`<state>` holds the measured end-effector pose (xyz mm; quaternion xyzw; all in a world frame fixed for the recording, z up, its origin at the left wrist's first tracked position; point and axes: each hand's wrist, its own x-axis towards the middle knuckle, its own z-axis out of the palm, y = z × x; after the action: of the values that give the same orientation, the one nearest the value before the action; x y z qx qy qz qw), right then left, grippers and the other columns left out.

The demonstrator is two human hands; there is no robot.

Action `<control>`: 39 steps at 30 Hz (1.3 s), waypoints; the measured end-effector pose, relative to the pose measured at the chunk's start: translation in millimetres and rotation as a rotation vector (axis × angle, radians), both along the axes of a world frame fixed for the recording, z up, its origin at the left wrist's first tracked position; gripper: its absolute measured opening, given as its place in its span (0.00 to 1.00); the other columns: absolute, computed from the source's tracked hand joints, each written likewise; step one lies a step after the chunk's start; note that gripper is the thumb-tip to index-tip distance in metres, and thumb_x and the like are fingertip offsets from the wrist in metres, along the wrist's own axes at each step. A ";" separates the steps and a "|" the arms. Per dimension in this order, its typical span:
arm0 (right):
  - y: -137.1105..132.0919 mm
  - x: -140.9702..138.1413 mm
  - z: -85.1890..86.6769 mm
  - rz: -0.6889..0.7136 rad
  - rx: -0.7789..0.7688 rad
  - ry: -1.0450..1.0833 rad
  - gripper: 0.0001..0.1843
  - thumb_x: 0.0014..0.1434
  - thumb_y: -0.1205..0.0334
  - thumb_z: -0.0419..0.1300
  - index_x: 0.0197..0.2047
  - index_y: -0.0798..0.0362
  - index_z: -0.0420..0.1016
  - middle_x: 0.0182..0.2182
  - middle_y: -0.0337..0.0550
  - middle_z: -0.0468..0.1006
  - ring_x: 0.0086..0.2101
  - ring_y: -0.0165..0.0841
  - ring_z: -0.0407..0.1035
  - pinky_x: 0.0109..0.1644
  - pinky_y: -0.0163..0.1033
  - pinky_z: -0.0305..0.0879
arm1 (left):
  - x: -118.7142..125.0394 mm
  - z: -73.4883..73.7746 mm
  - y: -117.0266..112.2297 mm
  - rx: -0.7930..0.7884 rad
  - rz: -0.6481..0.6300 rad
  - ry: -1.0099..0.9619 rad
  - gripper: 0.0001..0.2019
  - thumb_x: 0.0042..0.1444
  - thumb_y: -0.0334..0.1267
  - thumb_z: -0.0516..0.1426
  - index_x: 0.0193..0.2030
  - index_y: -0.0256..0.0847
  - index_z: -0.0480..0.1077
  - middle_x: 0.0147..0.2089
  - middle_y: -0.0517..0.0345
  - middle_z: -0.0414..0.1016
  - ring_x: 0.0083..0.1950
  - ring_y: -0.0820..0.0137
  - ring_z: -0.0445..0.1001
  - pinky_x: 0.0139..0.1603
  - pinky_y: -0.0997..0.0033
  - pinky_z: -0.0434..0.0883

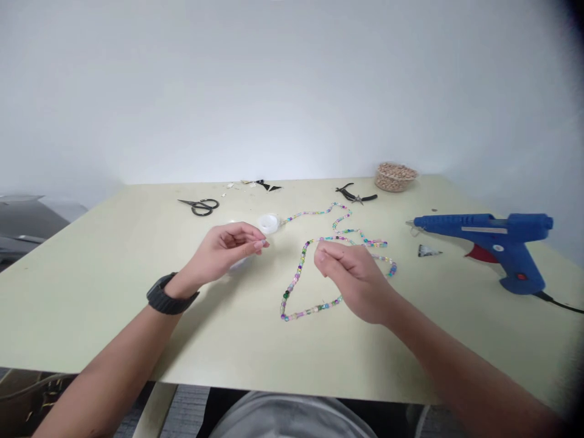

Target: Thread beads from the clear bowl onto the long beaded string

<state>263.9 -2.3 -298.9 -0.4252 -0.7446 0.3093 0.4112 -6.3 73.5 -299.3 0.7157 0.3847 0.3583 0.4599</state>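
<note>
left hand: your left hand (pixel 230 248) is raised above the pale table (pixel 219 353), thumb and forefinger tips brought together in a pinch; you show a small pale spot there, too tiny to tell whether it is a bead or a nail
wrist: you wear a black watch (pixel 166 299) on the left one
right hand: your right hand (pixel 353 277) is curled closed, thumb pressed against the bent forefinger; what it grips, if anything, cannot be told
bead strand: the multicoloured bead strand (pixel 299 268) lies in loops on the table in front of you, partly hidden behind your right hand, one stretch running back to the left
white ring: a round white piece (pixel 269 223) sits just beyond your left fingertips, beside the far end of the strand
back left: scissors (pixel 194 205) lie with blades pointing left, and black scraps (pixel 263 184) lie near the wall (pixel 274 91)
back right: black-handled pliers (pixel 350 195) lie near a clear tub (pixel 395 177) filled with small brownish pieces
far right: a blue glue gun (pixel 483 226) rests on its side, nozzle towards the left, a small dark-and-white scrap (pixel 427 250) near it
</note>
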 end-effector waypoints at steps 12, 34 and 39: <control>-4.9 -12.8 -10.1 0.139 -0.040 -0.060 0.19 0.68 0.67 0.51 0.25 0.52 0.49 0.19 0.31 0.51 0.21 0.23 0.47 0.25 0.33 0.44 | 30.4 -24.3 -23.5 -0.233 -0.257 -0.343 0.05 0.63 0.34 0.64 0.45 0.41 0.77 0.40 0.57 0.78 0.37 0.79 0.71 0.40 0.81 0.70; -6.0 -17.5 -13.9 0.176 -0.107 -0.050 0.19 0.66 0.68 0.53 0.25 0.53 0.51 0.18 0.30 0.52 0.21 0.22 0.46 0.25 0.33 0.43 | 37.5 -18.1 -32.9 -0.236 -0.307 -0.324 0.03 0.63 0.33 0.63 0.43 0.39 0.78 0.37 0.57 0.77 0.39 0.77 0.74 0.42 0.79 0.71; -5.8 -17.3 -13.6 0.175 -0.098 -0.052 0.19 0.65 0.69 0.53 0.25 0.53 0.50 0.18 0.29 0.51 0.21 0.22 0.46 0.25 0.33 0.43 | 37.6 -16.9 -33.4 -0.221 -0.305 -0.311 0.03 0.63 0.33 0.63 0.42 0.38 0.78 0.37 0.57 0.77 0.38 0.77 0.74 0.42 0.79 0.71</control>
<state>246.6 -8.1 -312.6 -0.3858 -0.7733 0.3692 0.3419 31.3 40.0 -316.2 0.6472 0.2334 0.3462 0.6378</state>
